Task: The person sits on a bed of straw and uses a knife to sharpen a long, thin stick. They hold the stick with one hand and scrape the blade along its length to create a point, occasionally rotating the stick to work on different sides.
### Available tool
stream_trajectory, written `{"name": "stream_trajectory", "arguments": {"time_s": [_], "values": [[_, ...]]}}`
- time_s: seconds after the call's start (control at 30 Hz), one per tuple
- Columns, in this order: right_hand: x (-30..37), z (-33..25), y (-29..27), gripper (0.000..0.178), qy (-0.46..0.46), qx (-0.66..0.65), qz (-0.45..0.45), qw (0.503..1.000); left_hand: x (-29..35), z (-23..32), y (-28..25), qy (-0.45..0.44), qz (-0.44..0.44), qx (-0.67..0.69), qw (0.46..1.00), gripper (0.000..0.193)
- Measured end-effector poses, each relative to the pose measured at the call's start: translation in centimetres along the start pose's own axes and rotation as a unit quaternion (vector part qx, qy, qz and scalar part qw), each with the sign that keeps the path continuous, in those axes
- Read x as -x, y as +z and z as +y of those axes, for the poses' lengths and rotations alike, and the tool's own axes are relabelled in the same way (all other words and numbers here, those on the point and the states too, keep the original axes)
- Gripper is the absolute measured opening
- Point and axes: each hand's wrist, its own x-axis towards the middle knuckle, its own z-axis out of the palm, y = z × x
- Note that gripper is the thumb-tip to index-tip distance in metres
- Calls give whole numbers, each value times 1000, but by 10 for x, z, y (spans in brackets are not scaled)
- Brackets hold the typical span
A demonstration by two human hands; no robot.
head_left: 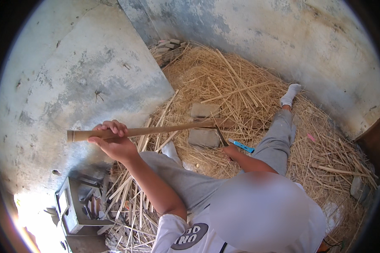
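Note:
A long bamboo piece (164, 129) reaches from the left, past a joint ring at its left end, to the middle of the floor. My left hand (114, 139) is closed round it near that end, thumb below and fingers curled over the top. In my right hand (230, 152) is a dark-bladed knife (221, 137), its handle hidden in the fist. The blade's tip meets or lies very close to the bamboo's far end; contact cannot be made out. Just right of this hand lies a blue tool (241, 146) with a dark end, its kind unclear.
Two grey bricks (203, 138) flank a brown wooden board (251, 123) under the bamboo's far end. Pale shavings and strips (236, 76) cover the floor. My legs (274, 139) stretch over them. Weathered walls (80, 71) rise around, and a grey frame-like stand (74, 206) is lower left.

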Motion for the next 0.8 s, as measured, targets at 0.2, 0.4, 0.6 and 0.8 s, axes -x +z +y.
{"name": "stream_trajectory", "arguments": {"time_s": [0.2,0.4,0.6,0.8], "values": [[4,-5,-16,34,-9,-6,1,1000,-7,31,22,49,13,-52,997,54],[7,-4,-15,33,-33,11,14,999,3,41,34,104,101,-84,986,54],[4,-5,-14,40,-41,41,23,998,23,58,42,190,10,-25,981,50],[-3,-1,-10,34,-51,20,54,997,47,25,60,215,-62,-67,972,51]]}}
